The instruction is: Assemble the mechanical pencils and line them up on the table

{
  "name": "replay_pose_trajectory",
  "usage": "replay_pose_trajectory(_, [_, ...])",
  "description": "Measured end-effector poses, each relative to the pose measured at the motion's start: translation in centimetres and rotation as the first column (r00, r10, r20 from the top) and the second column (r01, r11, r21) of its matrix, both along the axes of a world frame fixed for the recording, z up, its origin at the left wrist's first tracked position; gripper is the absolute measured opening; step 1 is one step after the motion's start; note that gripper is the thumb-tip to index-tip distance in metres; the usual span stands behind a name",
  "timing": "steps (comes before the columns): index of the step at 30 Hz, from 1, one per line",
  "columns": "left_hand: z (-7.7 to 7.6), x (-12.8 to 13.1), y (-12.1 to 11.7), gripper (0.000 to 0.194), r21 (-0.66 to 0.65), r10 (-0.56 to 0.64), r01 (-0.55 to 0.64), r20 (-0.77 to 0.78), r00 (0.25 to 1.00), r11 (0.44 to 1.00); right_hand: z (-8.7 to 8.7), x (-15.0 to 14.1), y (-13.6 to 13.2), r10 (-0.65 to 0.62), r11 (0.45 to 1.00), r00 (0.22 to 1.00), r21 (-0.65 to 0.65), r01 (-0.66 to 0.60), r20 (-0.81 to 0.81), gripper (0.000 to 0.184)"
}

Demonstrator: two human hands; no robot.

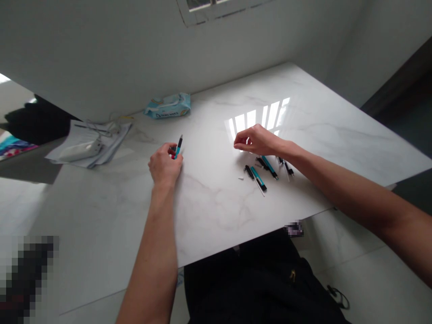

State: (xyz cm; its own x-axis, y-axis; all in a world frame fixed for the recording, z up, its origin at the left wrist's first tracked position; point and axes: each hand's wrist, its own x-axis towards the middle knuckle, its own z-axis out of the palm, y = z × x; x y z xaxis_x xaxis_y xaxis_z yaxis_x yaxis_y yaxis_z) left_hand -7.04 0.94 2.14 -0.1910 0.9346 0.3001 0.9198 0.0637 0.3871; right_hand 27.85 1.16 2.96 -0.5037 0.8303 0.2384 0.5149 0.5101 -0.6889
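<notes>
My left hand point(164, 165) is closed around a blue and black pen point(178, 146) that sticks up past my fingers, with a bit of red showing at the grip. My right hand point(255, 140) hovers over the white marble table point(209, 198) with thumb and forefinger pinched together; whether a small part sits between them I cannot tell. Just below that hand lie several blue and black pens and pen parts point(266, 168), along with a thin refill point(259, 186) and a small white bit point(240, 178).
A blue pack of wet wipes point(168, 105) lies at the far side of the table. Papers with a white device and cable point(88, 144) sit at the left. A dark bag point(256, 283) is below the near table edge. A wall stands behind.
</notes>
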Motion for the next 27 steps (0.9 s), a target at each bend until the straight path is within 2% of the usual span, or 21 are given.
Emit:
replay_pose_trajectory(6, [-0.6, -0.4, 0.3, 0.030, -0.005, 0.013, -0.013, 0.016, 1.000, 1.000, 0.1, 0.1, -0.1, 0.013, 1.000, 0.999, -0.017, -0.012, 0.033, 0.024])
replay_pose_trajectory(12, [-0.6, -0.4, 0.2, 0.032, 0.009, 0.021, -0.021, -0.001, 1.000, 1.000, -0.1, 0.2, 0.1, 0.029, 1.000, 0.999, -0.010, -0.029, 0.036, 0.022])
replay_pose_trajectory(15, [-0.5, -0.5, 0.1, 0.031, 0.030, 0.010, -0.010, 0.015, 1.000, 1.000, 0.1, 0.5, 0.1, 0.080, 0.996, 0.996, -0.052, -0.077, 0.048, 0.022])
replay_pose_trajectory(20, [-0.8, -0.4, 0.2, 0.023, 0.024, -0.006, 0.005, 0.012, 1.000, 1.000, 1.0, 1.3, 0.2, 0.172, 0.978, 0.975, -0.141, -0.152, 0.141, 0.037])
replay_pose_trajectory(24, [-0.9, -0.3, 0.3, 0.017, 0.023, 0.044, -0.044, -0.003, 0.999, 0.999, 1.7, 1.8, 0.1, 0.239, 0.965, 0.944, -0.167, -0.204, 0.227, 0.034])
replay_pose_trajectory(27, [-0.9, -0.2, 0.3, 0.018, 0.007, 0.069, -0.069, -0.004, 0.998, 0.998, 1.9, 2.0, 0.0, 0.273, 0.957, 0.923, -0.178, -0.230, 0.270, 0.042])
